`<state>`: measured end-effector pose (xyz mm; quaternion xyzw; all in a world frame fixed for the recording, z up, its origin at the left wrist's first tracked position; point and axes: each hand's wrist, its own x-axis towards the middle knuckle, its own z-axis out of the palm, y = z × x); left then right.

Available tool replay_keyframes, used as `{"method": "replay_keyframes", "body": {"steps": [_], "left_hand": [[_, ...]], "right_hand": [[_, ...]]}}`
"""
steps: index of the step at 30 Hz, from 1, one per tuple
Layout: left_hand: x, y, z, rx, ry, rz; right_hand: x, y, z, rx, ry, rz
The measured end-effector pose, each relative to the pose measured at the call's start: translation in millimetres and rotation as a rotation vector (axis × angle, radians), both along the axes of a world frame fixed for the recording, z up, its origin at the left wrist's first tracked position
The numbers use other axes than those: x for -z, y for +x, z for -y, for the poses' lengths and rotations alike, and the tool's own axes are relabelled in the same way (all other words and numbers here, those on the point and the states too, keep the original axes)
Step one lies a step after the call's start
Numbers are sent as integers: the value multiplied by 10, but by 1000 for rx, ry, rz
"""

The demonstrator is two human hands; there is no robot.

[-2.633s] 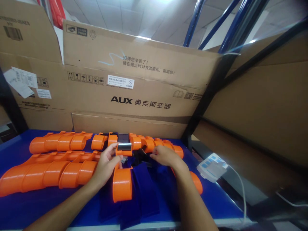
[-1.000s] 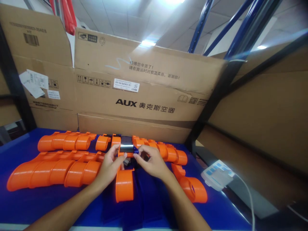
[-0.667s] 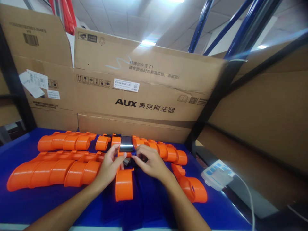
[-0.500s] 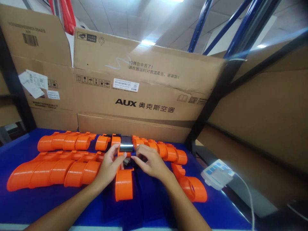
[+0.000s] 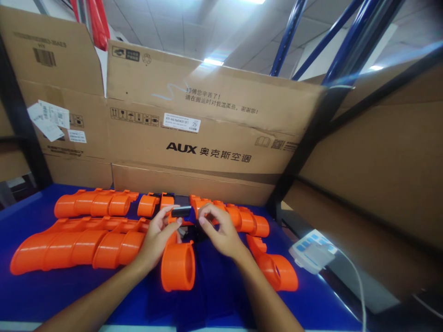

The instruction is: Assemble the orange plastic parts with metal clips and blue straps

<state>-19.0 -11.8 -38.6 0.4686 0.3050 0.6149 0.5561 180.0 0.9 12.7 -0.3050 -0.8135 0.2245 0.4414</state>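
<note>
In the head view my left hand (image 5: 159,235) grips a small black rectangular piece (image 5: 182,211) with a pale toothed edge, its fingers on the left side. Orange plastic shows just under that piece. My right hand (image 5: 219,230) is to the right of it, fingers curled in and thumb near the index finger; whether anything is between them is hidden. Below the hands an orange ring-shaped part (image 5: 177,267) shows its round opening towards the right. A dark grey box (image 5: 182,200) stands right behind the black piece.
Rows of orange curved parts (image 5: 83,244) lie at the left on the blue tabletop (image 5: 86,299), and more orange parts (image 5: 245,219) lie at the right. A white device with a cable (image 5: 313,251) sits off the right edge. Large cardboard (image 5: 145,152) closes off the back.
The black piece has tilted and no longer reflects light as brightly. My right hand has drawn slightly right and upward, away from it. The orange ring-shaped part has turned, showing its opening.
</note>
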Motion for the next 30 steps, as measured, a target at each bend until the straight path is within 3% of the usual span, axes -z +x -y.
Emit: {"method": "replay_keyframes", "body": {"steps": [2,6,11,18,26,30], "left_hand": [[-33,5,27,82,-19,16],[-70,22,89,303,-75,75],[-12,14,135,500,-109,158],[0,20,139,369,-175,103],[-28,-19,108,364,-147,188],[3,-97,46,360,-185,284]], "right_hand": [[2,-29,-8,-21,-133,-93],[5,-87,2,-192,-380,-146],[38,-146,13,-234,-407,-204],[89,-221,34,-180,-322,-124],[33,-189,68,-84,-220,-58],[-54,-100,72,66,-50,215]]}}
